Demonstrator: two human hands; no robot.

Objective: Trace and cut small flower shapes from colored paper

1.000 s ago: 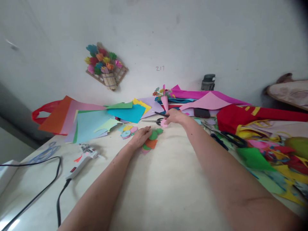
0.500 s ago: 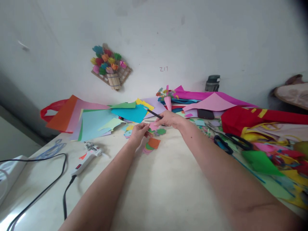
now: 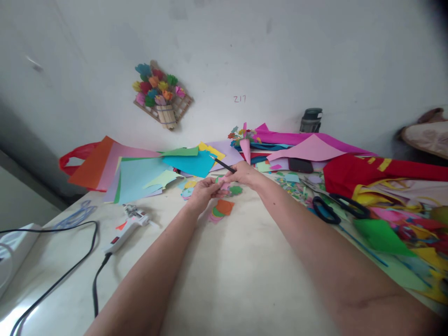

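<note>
Pen: resting in right hand, fingers closed, tip pointing left | left hand: pinching pink paper between both hands | orange paper: lying nearer, on table

- I see pink on the cutout at mid-scene.
- The pen reads black to me, paler at its left tip.
- Nearer, I get orange, green and pink scraps.
- Left, my view gives a white glue gun with a red switch and a black cord.
- Far left, I pick out orange, pink, green and pale blue sheets.
- Right, I see red cloth with yellow bars, and black scissor handles.
</note>
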